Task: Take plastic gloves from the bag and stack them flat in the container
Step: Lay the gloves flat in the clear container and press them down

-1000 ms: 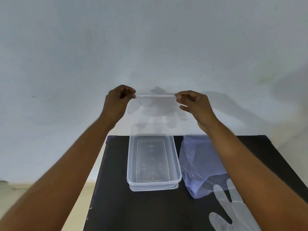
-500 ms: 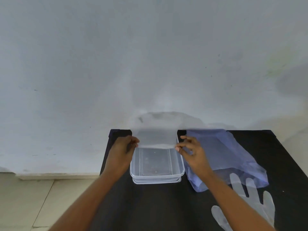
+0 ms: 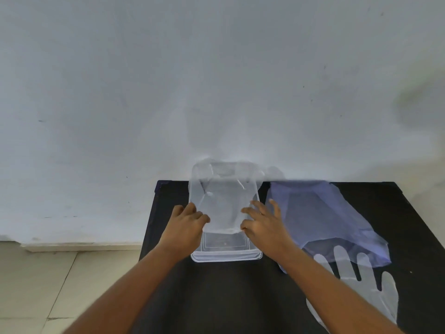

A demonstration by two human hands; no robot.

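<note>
Soft even daylight, slight blur

At frame centre the container sits on the surface, a glove draped in it; the bag lies right, another glove lower right.

Both hands, left hand and right hand, pinch glove over container.

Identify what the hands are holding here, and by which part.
Left hand and right hand pinch a clear plastic glove by its near corners, over the container.
</note>
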